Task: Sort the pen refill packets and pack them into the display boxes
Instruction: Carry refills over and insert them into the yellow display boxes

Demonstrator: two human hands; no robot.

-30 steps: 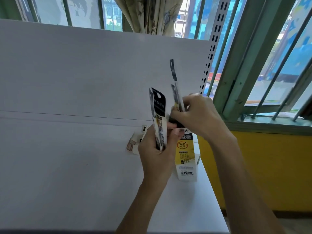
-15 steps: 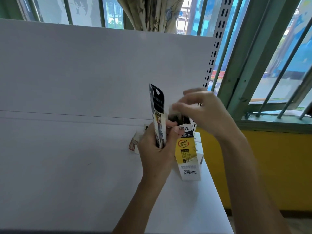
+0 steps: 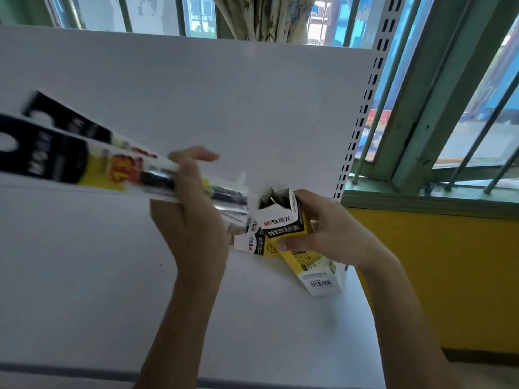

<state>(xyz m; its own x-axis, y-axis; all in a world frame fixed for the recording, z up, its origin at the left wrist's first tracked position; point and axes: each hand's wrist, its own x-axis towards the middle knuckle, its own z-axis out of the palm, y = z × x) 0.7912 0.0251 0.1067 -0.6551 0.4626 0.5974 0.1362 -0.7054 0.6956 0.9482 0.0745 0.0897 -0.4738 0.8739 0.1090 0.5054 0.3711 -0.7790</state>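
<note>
l hand (image 3: 193, 220) grip curled round a bunch of packets (image 3: 84, 161), fanned out & pointing up-left, blurred, held above the surface (image 3: 84, 290). r hand (image 3: 334, 237) grip wrapped round a box (image 3: 283, 220), thumb across its front. box tilted left, base on the surface nr the right edge, top flaps open w/ dark packet ends showing inside. 2nd box (image 3: 248, 244) lies betw the hands, partly hidden.
</note>
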